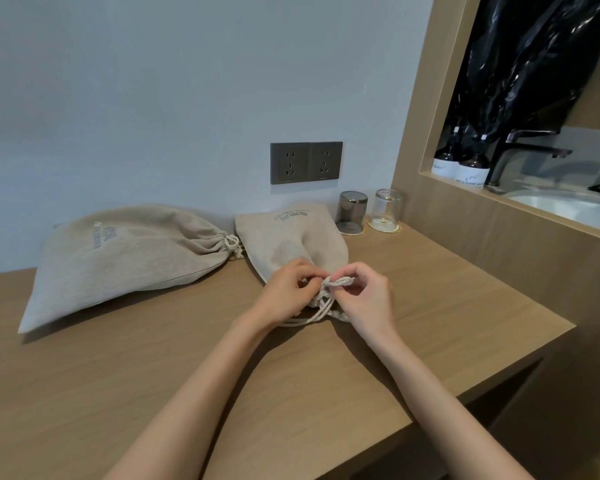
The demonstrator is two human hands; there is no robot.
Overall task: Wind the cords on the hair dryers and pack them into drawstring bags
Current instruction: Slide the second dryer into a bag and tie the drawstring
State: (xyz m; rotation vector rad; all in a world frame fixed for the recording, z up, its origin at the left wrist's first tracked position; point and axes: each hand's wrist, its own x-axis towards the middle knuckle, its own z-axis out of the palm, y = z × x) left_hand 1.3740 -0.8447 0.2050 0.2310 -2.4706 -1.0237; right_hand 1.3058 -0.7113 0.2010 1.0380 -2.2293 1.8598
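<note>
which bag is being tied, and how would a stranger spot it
Find the dark double wall socket above the wooden counter. Right below it lies a beige cloth bag, left of a smoky glass. Unlike the closed bag further left, its white drawstring is pinched by the left hand and right hand.

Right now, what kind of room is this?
Probably a hotel bathroom area: a washbasin with a dark faucet, labelled pump bottles beside it, and two glasses on the wooden counter.
</note>
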